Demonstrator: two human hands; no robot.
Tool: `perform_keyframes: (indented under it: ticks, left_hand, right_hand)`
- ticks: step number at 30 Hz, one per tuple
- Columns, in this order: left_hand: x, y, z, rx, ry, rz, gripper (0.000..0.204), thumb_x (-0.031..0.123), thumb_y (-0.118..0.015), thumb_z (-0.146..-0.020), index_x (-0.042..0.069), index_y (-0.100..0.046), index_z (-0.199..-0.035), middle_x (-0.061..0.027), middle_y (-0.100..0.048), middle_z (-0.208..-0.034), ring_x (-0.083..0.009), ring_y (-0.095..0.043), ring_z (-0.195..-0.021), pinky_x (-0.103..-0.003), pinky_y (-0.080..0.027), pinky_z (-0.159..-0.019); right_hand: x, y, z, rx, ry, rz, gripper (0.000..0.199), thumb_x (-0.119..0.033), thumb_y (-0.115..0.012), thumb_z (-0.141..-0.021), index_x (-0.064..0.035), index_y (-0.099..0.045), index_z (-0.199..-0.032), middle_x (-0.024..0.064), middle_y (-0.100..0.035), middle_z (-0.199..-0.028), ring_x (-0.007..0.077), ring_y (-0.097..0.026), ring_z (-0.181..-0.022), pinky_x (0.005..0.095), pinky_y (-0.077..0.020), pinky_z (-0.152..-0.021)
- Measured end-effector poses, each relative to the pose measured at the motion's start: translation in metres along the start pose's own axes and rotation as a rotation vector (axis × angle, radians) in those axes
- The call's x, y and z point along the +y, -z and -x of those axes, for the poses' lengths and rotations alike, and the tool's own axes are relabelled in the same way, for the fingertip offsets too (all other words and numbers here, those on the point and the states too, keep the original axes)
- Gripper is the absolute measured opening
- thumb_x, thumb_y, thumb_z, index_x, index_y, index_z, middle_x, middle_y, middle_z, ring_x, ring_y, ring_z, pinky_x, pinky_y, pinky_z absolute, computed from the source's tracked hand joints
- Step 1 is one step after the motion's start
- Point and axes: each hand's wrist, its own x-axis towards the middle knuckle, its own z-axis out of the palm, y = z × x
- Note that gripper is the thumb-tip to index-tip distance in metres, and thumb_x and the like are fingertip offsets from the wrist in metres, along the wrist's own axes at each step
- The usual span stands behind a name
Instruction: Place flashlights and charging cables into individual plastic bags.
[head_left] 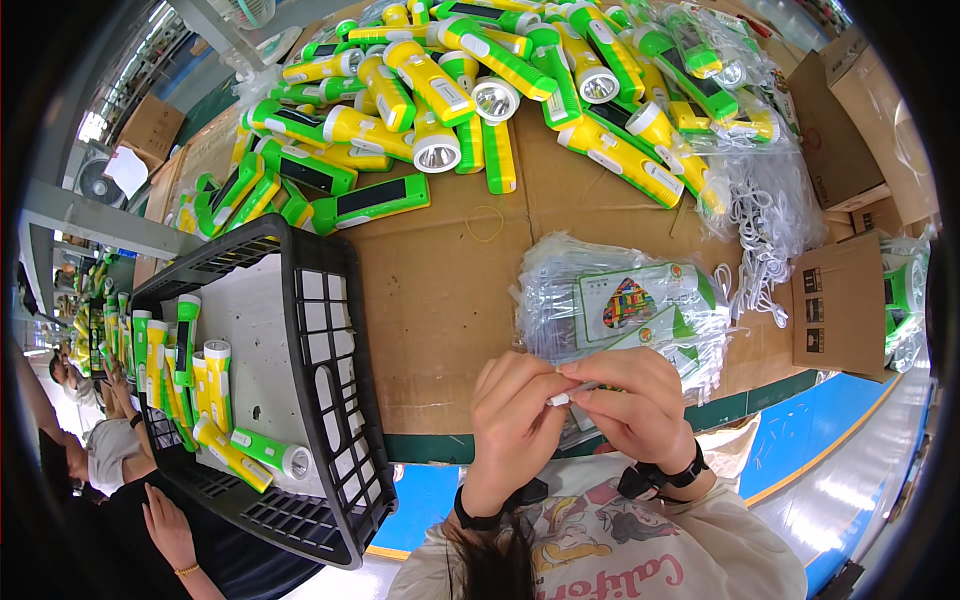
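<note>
Black crate [330,330] at left on the bench [440,300], torches [215,400] lying inside. Left hand [512,420] and right hand [635,405] meet near the bench's front edge, fingertips of both pinched on a small white piece [560,399]. Just behind them, a stack of clear bags [620,300]. Loose torch heap [480,90] further back; cartons [840,300] far right.

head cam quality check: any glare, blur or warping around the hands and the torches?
Head view: strong fisheye, table edge and black crate bow toward the dark rim. Glare on the plastic bag stack and torch lenses. Even overhead light, faint shadows. Left hand and right hand are sharp, pinching a small white piece too small to identify.
</note>
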Motion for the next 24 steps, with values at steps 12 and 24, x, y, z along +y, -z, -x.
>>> perform_keyframes:
  ticks: [12,24]
  left_hand:
    - [0.002,0.001,0.000,-0.008,0.005,0.004,0.024,-0.005,-0.072,-0.066,0.003,-0.069,-0.089,-0.0076,-0.062,-0.082,-0.0275,-0.058,-0.075,-0.037,-0.041,-0.065]
    - [0.009,0.024,0.003,-0.227,0.149,0.095,0.017,-0.002,-0.072,-0.081,0.004,-0.066,-0.096,-0.0113,-0.062,-0.088,-0.0259,-0.061,-0.074,-0.036,-0.047,-0.061]
  right_hand:
    - [-0.003,0.006,-0.003,-0.096,-0.127,0.029,0.025,-0.013,-0.079,-0.073,-0.0067,-0.066,-0.092,0.0093,-0.070,-0.112,0.0283,-0.067,-0.096,0.0372,-0.0500,-0.077]
    - [0.013,0.038,-0.009,-0.324,-0.104,0.171,0.027,-0.023,-0.082,-0.071,-0.0086,-0.060,-0.078,0.0083,-0.067,-0.119,0.0318,-0.060,-0.115,0.0477,-0.0425,-0.098]
